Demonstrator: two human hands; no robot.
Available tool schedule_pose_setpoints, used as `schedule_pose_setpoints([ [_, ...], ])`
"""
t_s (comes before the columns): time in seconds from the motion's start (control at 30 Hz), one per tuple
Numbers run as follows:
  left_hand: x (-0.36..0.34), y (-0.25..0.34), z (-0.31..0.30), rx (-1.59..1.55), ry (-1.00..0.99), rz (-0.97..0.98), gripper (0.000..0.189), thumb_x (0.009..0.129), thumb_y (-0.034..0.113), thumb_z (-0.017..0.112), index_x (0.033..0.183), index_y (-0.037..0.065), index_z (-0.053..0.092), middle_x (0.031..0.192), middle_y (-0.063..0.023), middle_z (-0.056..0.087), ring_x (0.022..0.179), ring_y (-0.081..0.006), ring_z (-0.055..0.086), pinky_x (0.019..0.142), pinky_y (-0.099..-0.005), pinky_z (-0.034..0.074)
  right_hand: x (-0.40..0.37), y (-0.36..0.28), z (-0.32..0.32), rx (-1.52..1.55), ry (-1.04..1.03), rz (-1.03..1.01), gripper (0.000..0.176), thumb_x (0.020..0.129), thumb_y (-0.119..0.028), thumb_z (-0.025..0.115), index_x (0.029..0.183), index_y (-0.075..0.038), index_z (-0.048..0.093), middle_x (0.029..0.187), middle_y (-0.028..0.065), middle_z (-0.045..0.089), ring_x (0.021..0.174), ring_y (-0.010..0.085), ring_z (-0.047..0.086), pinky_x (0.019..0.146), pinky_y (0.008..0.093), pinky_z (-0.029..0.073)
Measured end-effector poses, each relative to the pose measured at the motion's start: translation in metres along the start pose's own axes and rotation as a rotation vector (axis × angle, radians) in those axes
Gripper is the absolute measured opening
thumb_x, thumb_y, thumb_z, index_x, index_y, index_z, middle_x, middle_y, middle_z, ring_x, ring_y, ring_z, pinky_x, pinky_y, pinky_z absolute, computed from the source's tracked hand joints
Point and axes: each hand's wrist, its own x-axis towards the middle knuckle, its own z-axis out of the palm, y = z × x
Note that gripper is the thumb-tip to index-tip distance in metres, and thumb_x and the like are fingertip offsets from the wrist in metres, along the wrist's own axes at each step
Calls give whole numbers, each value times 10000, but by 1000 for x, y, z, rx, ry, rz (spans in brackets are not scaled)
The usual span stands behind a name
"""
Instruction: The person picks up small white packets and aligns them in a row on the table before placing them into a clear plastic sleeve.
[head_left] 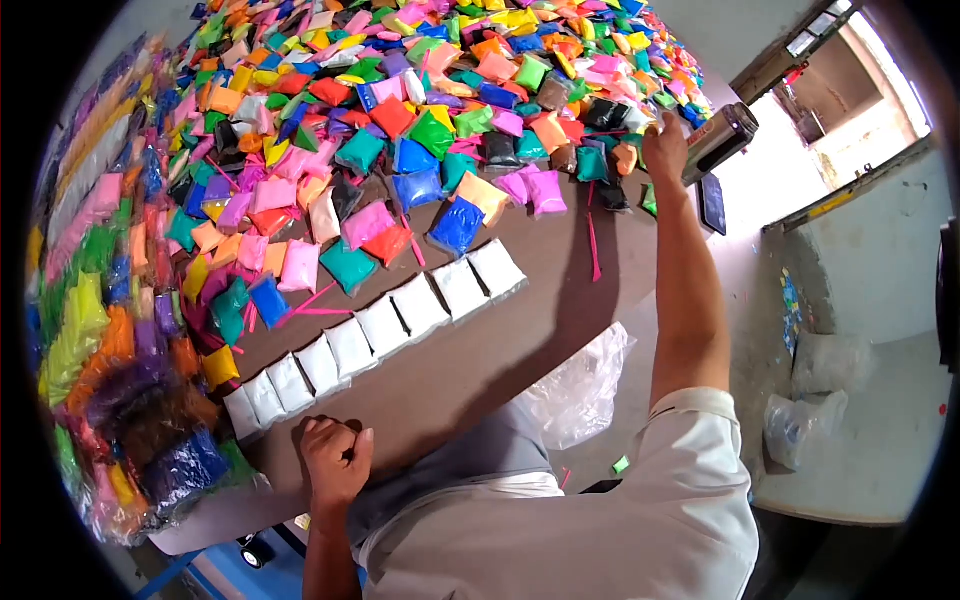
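My left hand (336,460) rests at the near edge of the brown table (480,350), fingers curled into a loose fist with nothing visible in them. Just beyond it lies a slanting row of several white packets (380,327). My right hand (665,150) is stretched far forward to the right end of a big heap of colored packets (430,130). Its fingertips are among the packets, and whether they grip one is too small to make out. Close beside that hand is a dark bottle (718,145) with a metallic rim.
A phone (711,204) lies near the table's right edge. Bagged colored packets (110,350) are stacked along the left. Pink strips (595,245) lie on the table. A clear plastic bag (580,390) hangs by my lap, and another plastic bag (800,425) is at the right wall.
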Motion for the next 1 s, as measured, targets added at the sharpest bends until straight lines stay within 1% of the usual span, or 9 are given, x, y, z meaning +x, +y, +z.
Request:
schedule_pose_setpoints([
  [0.03,-1,-1,2,4,4,1,328,757,75,722,578,71,447,571,-87,478,578,-303,479,630,-412,362,12,1,-1,-50,-169,124,458,907,-244,600,1314,-42,552,1287,236,616,1169,406,602,979,456,479],
  [0.07,0,-1,3,10,19,6,329,748,70,721,573,72,442,569,-87,476,573,-301,477,624,-414,360,22,14,11,-94,-218,165,522,906,-320,597,1348,-50,532,1309,230,608,1197,400,588,1014,448,459],
  [0.13,2,1,4,22,46,19,332,731,61,719,565,76,433,566,-87,472,563,-298,473,613,-417,355,29,39,40,-100,-146,99,533,864,-317,566,1341,-82,527,1167,240,669,1123,422,616,956,508,470],
  [0.27,2,1,8,66,59,-3,334,724,50,712,561,75,422,566,-89,460,555,-296,460,603,-415,349,42,57,72,-154,-270,125,580,832,-411,595,1339,-131,570,1206,218,666,1162,403,610,977,471,468],
  [0.33,3,4,8,64,51,-25,315,749,49,696,577,68,433,573,-94,445,563,-295,448,607,-420,347,38,14,32,-221,-408,213,561,822,-446,603,1303,-156,612,1209,206,670,1162,394,615,970,453,474],
  [0.6,8,11,6,78,38,-37,356,716,72,717,550,79,401,557,-92,430,551,-299,447,590,-417,336,26,1,11,431,-118,18,315,833,-190,740,1054,-22,592,1010,134,703,852,259,674,727,341,513],
  [0.67,9,12,6,50,34,-34,361,709,91,724,548,81,402,552,-92,433,556,-303,459,592,-418,337,-4,-31,-25,869,-220,23,256,855,-114,732,1003,-2,555,939,93,686,753,173,639,656,277,496],
  [0.73,8,12,3,19,30,-31,354,717,119,728,560,80,413,559,-90,441,566,-305,465,600,-418,340,-56,-81,-78,962,-389,69,194,883,-66,698,981,-20,538,882,48,632,711,82,555,626,244,476],
  [1.0,4,2,-9,-99,-39,-5,248,760,234,712,660,86,540,614,-68,512,626,-288,526,651,-390,373,-295,-205,-146,1238,-754,-77,333,743,33,743,1001,-72,561,1179,109,639,864,119,606,628,249,484],
])
